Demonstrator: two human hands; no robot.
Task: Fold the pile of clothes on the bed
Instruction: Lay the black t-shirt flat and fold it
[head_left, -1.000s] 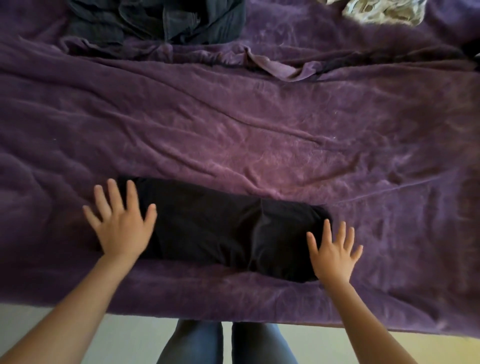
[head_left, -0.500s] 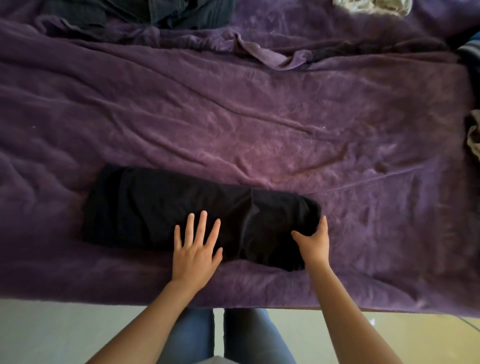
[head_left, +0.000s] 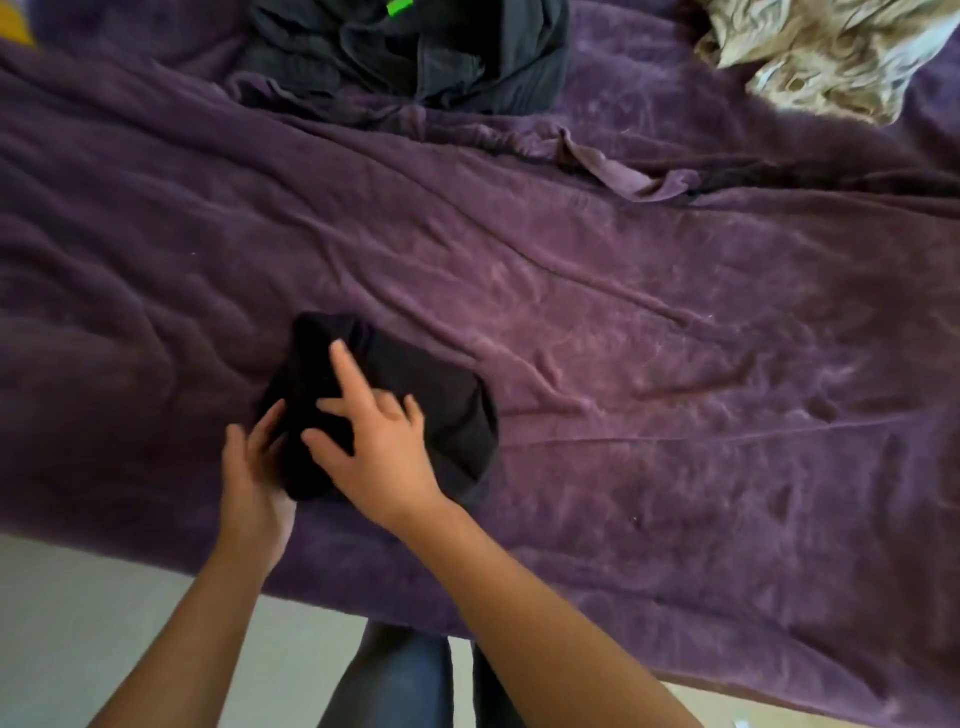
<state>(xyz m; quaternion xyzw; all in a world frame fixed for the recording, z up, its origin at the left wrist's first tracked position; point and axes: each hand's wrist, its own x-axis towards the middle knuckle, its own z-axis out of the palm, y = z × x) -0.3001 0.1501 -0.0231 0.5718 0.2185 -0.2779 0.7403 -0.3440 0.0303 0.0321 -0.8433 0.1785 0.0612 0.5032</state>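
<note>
The black garment lies folded small on the bed. It is under the right hand, whose spread, nearly straight fingers press on top and grip nothing. The left hand is against its edge, just left of those fingers; whether it pinches the cloth cannot be told. Well beyond the fingertips lie dark clothes.

Folded garment near bed front edge; clothes pile behind
</note>
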